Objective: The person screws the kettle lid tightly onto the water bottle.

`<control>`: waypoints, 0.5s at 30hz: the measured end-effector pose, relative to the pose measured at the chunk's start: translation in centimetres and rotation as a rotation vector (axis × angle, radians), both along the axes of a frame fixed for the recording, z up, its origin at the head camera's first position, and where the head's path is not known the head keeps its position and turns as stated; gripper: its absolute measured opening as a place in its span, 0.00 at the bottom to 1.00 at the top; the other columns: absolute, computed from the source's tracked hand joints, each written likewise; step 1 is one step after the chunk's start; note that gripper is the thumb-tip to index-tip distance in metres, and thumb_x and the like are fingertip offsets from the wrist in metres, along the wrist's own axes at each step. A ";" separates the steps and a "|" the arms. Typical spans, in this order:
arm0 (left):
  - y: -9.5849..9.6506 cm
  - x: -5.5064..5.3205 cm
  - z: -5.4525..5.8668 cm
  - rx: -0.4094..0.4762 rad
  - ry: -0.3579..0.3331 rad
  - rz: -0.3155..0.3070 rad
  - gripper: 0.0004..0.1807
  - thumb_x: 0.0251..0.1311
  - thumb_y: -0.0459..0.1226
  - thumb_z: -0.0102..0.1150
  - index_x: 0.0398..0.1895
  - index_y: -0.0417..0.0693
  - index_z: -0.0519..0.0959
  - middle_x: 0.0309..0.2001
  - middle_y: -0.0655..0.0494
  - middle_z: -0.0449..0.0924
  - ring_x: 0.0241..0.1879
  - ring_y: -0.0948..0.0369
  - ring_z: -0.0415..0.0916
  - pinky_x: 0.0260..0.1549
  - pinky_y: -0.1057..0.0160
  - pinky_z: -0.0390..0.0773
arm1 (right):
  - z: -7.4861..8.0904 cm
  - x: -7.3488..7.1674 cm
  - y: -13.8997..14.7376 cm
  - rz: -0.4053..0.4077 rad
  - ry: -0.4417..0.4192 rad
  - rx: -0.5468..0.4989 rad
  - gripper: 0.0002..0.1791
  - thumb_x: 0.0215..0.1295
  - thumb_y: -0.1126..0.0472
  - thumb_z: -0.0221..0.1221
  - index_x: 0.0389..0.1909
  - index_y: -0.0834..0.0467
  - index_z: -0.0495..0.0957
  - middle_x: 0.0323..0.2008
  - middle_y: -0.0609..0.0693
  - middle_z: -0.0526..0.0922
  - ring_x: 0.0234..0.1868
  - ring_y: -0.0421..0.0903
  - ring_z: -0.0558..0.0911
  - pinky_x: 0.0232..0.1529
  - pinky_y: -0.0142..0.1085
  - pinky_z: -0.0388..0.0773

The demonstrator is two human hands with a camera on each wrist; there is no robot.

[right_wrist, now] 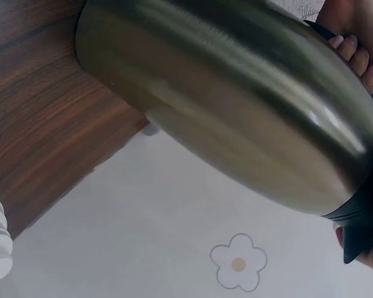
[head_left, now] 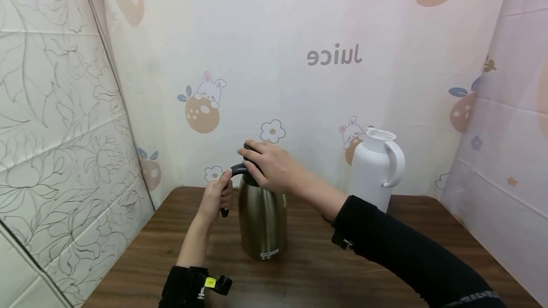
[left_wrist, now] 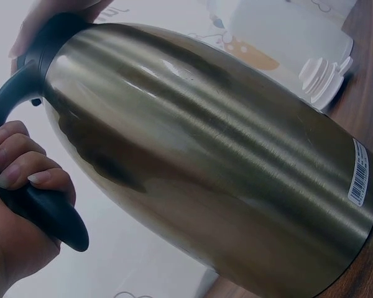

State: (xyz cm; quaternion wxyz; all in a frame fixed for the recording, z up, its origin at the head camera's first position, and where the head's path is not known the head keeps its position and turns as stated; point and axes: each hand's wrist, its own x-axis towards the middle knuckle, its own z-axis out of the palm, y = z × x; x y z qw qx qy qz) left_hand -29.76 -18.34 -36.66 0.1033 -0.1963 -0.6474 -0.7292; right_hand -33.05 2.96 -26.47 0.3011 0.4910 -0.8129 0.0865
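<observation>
A gold-coloured metal vacuum jug [head_left: 262, 222] with a black top stands upright on the wooden table. My left hand [head_left: 217, 197] grips its black handle [left_wrist: 46, 217], fingers wrapped round it and thumb up near the bend. From the right, my right hand [head_left: 274, 165] holds the jug's black lid [head_left: 247, 146], with fingers over the top and thumb at the near side. Most of the lid is hidden under that hand. In the right wrist view the black spout [right_wrist: 357, 233] shows at the jug's neck.
Back right stands a white jug [head_left: 370, 175] with its top opening uncovered, partly behind my right forearm. A white screw stopper [left_wrist: 323, 81] lies on the table [head_left: 308, 270] beside it. Patterned cloth walls [head_left: 274, 27] close off the back and both sides.
</observation>
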 end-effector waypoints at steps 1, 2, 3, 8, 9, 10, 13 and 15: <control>0.0 0.0 -0.1 -0.002 0.001 0.001 0.34 0.83 0.50 0.44 0.20 0.37 0.50 0.13 0.66 0.54 0.13 0.65 0.50 0.17 0.66 0.54 | 0.0 0.1 -0.2 -0.011 0.011 0.005 0.23 0.84 0.52 0.48 0.71 0.55 0.77 0.71 0.59 0.75 0.69 0.58 0.77 0.70 0.50 0.72; -0.1 0.0 -0.1 -0.005 0.002 0.002 0.35 0.83 0.50 0.44 0.20 0.37 0.50 0.13 0.66 0.54 0.13 0.64 0.50 0.17 0.66 0.54 | 0.0 0.1 -0.3 -0.019 0.020 0.007 0.23 0.84 0.52 0.48 0.70 0.56 0.77 0.70 0.60 0.76 0.69 0.58 0.78 0.70 0.50 0.72; -0.1 0.0 -0.1 -0.007 0.001 0.003 0.35 0.83 0.51 0.44 0.21 0.37 0.50 0.13 0.66 0.54 0.14 0.64 0.50 0.17 0.66 0.55 | 0.0 0.2 -0.4 -0.021 0.018 0.005 0.23 0.84 0.52 0.49 0.70 0.57 0.77 0.70 0.61 0.76 0.68 0.59 0.78 0.70 0.50 0.72; -0.2 -0.1 0.0 -0.001 -0.003 0.005 0.34 0.83 0.51 0.44 0.21 0.37 0.50 0.13 0.66 0.54 0.14 0.65 0.51 0.17 0.67 0.55 | 0.5 0.2 -0.3 0.005 -0.050 0.008 0.24 0.84 0.51 0.50 0.72 0.54 0.76 0.71 0.61 0.75 0.70 0.59 0.76 0.69 0.51 0.72; -0.2 -0.1 0.1 0.000 -0.006 0.004 0.34 0.83 0.51 0.44 0.21 0.37 0.50 0.13 0.66 0.53 0.14 0.65 0.51 0.17 0.67 0.55 | 0.7 0.1 -0.1 0.023 -0.072 0.006 0.24 0.84 0.51 0.50 0.73 0.54 0.75 0.72 0.61 0.74 0.71 0.58 0.76 0.70 0.51 0.72; -0.2 -0.1 0.1 0.000 -0.009 0.003 0.34 0.83 0.51 0.44 0.21 0.37 0.50 0.13 0.66 0.54 0.14 0.65 0.51 0.17 0.66 0.55 | 0.8 -0.1 0.2 0.037 -0.087 0.009 0.24 0.84 0.50 0.50 0.74 0.53 0.74 0.73 0.60 0.73 0.72 0.58 0.75 0.70 0.51 0.72; -0.2 -0.2 0.1 0.000 -0.019 -0.002 0.34 0.82 0.51 0.44 0.20 0.39 0.51 0.13 0.66 0.54 0.13 0.65 0.50 0.17 0.66 0.54 | 0.9 -0.7 0.9 0.097 -0.109 0.006 0.25 0.83 0.50 0.51 0.75 0.52 0.74 0.75 0.60 0.71 0.73 0.56 0.74 0.70 0.50 0.72; -0.2 -0.2 0.1 0.003 -0.026 0.000 0.33 0.82 0.51 0.45 0.20 0.41 0.52 0.13 0.67 0.54 0.13 0.66 0.50 0.17 0.67 0.54 | 0.8 -1.2 1.3 0.138 -0.096 0.001 0.26 0.82 0.49 0.53 0.74 0.53 0.74 0.75 0.59 0.71 0.73 0.55 0.74 0.70 0.50 0.72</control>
